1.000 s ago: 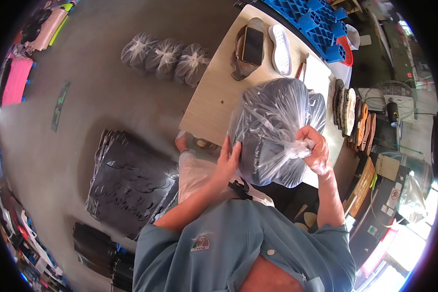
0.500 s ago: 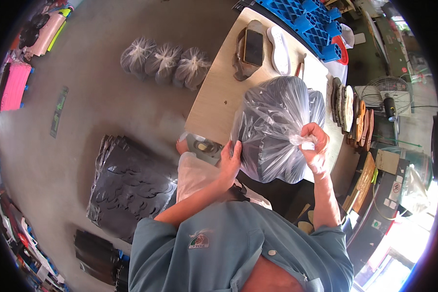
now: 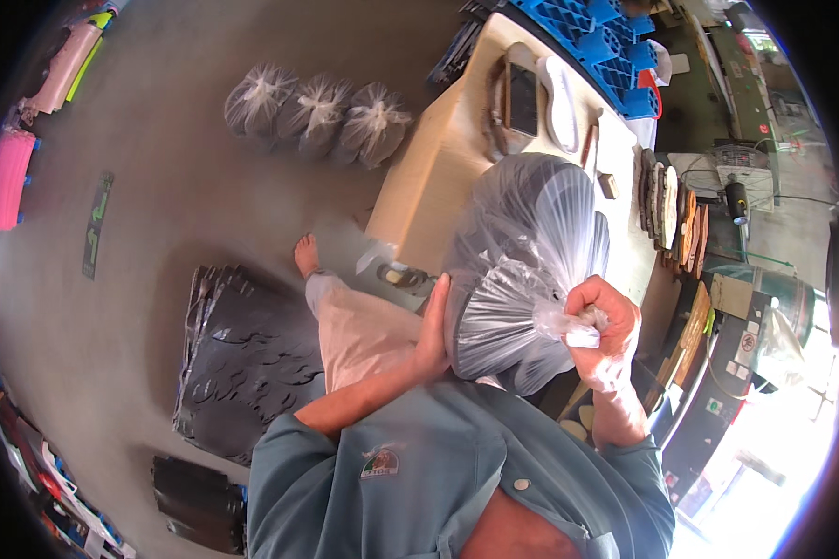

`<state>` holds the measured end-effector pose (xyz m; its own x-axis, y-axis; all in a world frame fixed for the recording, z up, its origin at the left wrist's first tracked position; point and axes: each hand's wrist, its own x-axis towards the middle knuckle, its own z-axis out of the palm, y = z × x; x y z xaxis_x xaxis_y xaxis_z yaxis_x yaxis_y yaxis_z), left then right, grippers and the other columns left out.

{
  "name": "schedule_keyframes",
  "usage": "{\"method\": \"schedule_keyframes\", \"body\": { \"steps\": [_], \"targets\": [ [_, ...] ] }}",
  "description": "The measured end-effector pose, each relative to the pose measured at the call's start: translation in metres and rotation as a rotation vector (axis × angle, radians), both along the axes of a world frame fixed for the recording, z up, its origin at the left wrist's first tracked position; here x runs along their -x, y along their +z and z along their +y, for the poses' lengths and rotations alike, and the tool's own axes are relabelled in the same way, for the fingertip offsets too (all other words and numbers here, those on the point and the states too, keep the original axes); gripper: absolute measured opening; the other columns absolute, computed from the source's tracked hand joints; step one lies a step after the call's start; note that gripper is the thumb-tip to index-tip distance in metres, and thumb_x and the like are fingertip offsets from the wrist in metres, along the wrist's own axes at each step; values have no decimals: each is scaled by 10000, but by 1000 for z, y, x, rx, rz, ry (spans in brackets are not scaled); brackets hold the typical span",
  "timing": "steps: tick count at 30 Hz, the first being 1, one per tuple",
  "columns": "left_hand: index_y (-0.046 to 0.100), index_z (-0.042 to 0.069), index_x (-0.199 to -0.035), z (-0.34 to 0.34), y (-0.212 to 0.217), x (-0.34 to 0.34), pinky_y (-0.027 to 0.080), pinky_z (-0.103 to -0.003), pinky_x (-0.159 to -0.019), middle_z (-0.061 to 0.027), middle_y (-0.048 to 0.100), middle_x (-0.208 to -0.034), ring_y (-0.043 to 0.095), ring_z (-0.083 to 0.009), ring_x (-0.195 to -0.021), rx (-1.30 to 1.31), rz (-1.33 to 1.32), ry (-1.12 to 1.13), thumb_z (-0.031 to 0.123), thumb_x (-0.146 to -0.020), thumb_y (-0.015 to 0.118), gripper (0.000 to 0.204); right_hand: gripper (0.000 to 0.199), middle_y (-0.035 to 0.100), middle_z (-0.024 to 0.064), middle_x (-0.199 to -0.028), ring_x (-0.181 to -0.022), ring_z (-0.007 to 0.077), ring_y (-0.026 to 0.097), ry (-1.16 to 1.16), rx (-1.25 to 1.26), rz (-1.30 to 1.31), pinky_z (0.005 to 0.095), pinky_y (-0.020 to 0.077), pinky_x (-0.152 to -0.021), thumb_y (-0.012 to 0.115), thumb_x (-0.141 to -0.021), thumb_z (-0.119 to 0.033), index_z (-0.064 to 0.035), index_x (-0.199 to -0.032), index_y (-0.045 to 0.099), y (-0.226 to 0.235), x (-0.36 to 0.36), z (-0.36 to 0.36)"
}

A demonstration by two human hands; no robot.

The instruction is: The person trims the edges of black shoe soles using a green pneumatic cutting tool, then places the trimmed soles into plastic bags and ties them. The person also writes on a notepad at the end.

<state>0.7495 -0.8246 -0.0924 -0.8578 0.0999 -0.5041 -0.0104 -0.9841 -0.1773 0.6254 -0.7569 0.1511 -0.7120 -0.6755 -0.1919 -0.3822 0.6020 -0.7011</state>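
Note:
My right hand (image 3: 606, 326) is closed on the gathered, twisted neck of a clear plastic bag (image 3: 517, 270). Dark, rounded, flat pieces stacked inside show through the film. Against the bag's left side lies my left hand (image 3: 434, 326), steadying it; its thumb side shows and the other fingers are partly hidden by the bag. The bag is tilted at the near edge of a pale wooden table (image 3: 419, 196), its neck toward me. On the tabletop beyond it are a phone (image 3: 523, 101) on a brown sole-shaped piece, a white shoe sole (image 3: 558, 104) and a small block (image 3: 609, 185).
Three similar tied bags (image 3: 319, 116) stand on the floor left of the table. A stack of dark cut sheets (image 3: 242, 359) lies near my left leg. Blue plastic pallets (image 3: 606, 47) sit behind the table; upright sole shapes (image 3: 669, 200) line its right side.
The bag has come nearer to me and tilted, its neck drawn down by my right hand. My left hand has stayed at its side. My left leg has shifted outward, showing a bare foot.

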Motion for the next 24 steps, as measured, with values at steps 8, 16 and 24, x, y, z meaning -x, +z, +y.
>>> {"method": "schedule_keyframes", "body": {
  "steps": [8, 16, 24],
  "targets": [
    [500, 30, -1497, -143, 55, -75, 522, -480, -1124, -189, 604, -1429, 640, -335, -1276, -45, 60, 112, 604, -1121, 368, 698, 172, 635, 30, -766, -649, 157, 592, 97, 127, -67, 292, 451, -610, 810, -752, -76, -68, -863, 678, 22, -50, -126],
    [301, 123, -1653, -212, 0, -121, 443, -428, -1167, -98, 495, -1539, 540, -253, -1365, 794, -393, 381, 592, -1130, 383, 708, 276, 702, 47, -801, -816, 288, 628, 370, 230, -138, 390, 491, -686, 814, -678, 5, -102, -904, 696, -17, -69, -218],
    [455, 87, -1585, -277, -94, -148, 473, -412, -1118, -88, 589, -1468, 583, -255, -1330, 583, -577, 421, 577, -1118, 435, 677, 194, 716, 97, -795, -773, 357, 665, 285, 206, -275, 434, 525, -705, 694, -730, 48, -72, -881, 681, -142, -67, -290]
  ]
}}
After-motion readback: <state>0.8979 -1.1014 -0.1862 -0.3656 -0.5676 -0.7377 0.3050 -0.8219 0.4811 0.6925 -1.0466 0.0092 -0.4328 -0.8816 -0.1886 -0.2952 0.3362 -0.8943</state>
